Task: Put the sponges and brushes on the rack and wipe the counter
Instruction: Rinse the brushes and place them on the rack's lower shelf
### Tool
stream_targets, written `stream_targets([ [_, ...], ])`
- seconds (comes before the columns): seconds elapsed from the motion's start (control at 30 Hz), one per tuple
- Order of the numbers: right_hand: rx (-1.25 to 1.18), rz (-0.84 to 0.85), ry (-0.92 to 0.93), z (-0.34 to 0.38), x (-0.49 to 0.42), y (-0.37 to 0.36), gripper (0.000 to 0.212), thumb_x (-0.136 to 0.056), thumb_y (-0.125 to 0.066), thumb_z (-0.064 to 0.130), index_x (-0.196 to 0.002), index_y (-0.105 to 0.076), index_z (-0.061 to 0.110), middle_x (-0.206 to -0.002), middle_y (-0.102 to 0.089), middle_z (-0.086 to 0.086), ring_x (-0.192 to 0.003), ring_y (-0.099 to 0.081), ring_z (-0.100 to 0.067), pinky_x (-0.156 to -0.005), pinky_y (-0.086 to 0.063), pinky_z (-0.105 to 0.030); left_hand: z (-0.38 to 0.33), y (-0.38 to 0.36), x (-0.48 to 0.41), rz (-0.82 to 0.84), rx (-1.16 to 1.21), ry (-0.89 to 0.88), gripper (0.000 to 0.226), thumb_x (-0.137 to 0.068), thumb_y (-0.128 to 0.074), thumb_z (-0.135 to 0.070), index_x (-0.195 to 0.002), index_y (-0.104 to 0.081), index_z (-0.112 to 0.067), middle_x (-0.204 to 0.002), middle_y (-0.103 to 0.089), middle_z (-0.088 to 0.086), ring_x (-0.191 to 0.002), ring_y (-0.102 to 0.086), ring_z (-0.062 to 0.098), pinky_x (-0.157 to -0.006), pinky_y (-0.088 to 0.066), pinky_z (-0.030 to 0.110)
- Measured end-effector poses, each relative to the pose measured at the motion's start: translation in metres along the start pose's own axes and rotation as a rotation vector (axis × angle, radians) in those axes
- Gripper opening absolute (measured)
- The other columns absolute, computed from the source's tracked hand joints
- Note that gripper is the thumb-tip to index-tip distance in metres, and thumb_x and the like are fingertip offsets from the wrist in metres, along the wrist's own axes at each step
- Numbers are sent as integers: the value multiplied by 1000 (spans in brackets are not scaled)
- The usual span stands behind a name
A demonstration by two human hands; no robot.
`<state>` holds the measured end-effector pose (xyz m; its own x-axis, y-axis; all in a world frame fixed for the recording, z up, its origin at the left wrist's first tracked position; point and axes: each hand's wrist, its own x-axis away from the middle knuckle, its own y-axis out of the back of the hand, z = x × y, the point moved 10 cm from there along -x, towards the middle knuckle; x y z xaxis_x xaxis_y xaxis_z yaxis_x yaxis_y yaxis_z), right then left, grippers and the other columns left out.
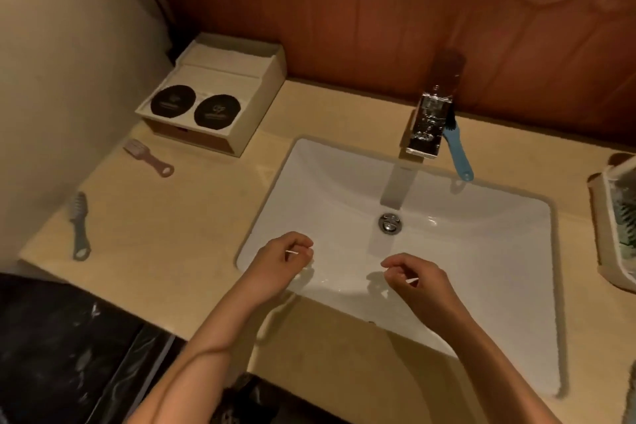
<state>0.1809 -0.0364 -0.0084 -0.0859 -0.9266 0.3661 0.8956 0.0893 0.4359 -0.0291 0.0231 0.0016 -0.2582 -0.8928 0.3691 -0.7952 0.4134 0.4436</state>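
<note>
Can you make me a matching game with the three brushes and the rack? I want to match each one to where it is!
Things
1. pink brush
2. grey brush
3. blue brush
4. rack

Places
A. right beside the faucet
B. at the far right edge of the picture
C. just in front of the box with two black circles
D. at the left end of the counter, near the wall

Pairs: 1-C, 2-D, 3-A, 4-B

Glossy sink (481,251), mirror-bright metal tap (426,124)
</note>
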Motion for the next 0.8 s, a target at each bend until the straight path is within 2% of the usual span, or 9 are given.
stream_targets([
  [0.07,34,53,30,19,-14,-29,18,-91,-50,13,-95,-65,22,-84,-64,11,-77,-57,2,-61,-40,-4,23,42,4,-114,28,42,13,-90,-56,-19,-100,-61,-15,-89,-63,-2,-78,-58,-4,-70,-43,6],
  [0.1,53,74,41,27,-18,-39,18,-91,-50,13,-95,-65,23,-84,-64,12,-78,-57,2,-62,-40,-7,34,60,5,-174,35,72,11,-90,-56,-16,-99,-61,-15,-89,-63,0,-78,-58,1,-69,-43,8],
  [0.2,120,139,106,53,-33,-73,17,-91,-51,15,-94,-64,25,-84,-63,15,-80,-57,3,-66,-40,-10,71,119,11,-376,-4,172,12,-89,-55,-11,-97,-61,-17,-94,-64,1,-89,-59,17,-74,-44,23],
  [0.3,191,197,162,73,-45,-103,15,-92,-51,19,-95,-64,27,-88,-65,10,-81,-56,1,-69,-42,-15,105,177,21,-553,-112,275,18,-90,-55,-15,-106,-61,-11,-99,-62,4,-96,-59,25,-78,-41,28],
  [0.43,268,261,215,93,-57,-137,16,-91,-48,23,-93,-64,27,-92,-65,10,-83,-57,-4,-74,-47,-26,148,249,38,-741,-323,436,28,-90,-52,-24,-112,-59,-8,-114,-61,16,-105,-56,36,-87,-48,42],
  [0.5,294,292,226,102,-63,-153,15,-91,-49,22,-89,-62,30,-89,-64,14,-82,-57,-3,-72,-46,-22,162,277,45,-787,-429,530,34,-91,-51,-27,-117,-55,-6,-122,-54,20,-114,-48,40,-91,-43,45],
  [0.6,326,312,232,110,-70,-165,15,-90,-50,21,-88,-60,32,-86,-62,15,-81,-57,-5,-70,-44,-20,176,296,50,-761,-561,626,40,-91,-49,-27,-122,-46,-2,-127,-45,23,-119,-39,40,-91,-40,49],
  [0.8,345,320,260,132,-79,-179,16,-90,-52,20,-96,-66,22,-81,-62,11,-81,-59,-10,-75,-45,-24,209,317,57,-760,-622,742,49,-92,-49,-27,-127,-33,3,-130,-44,27,-122,-39,42,-94,-38,48],
])
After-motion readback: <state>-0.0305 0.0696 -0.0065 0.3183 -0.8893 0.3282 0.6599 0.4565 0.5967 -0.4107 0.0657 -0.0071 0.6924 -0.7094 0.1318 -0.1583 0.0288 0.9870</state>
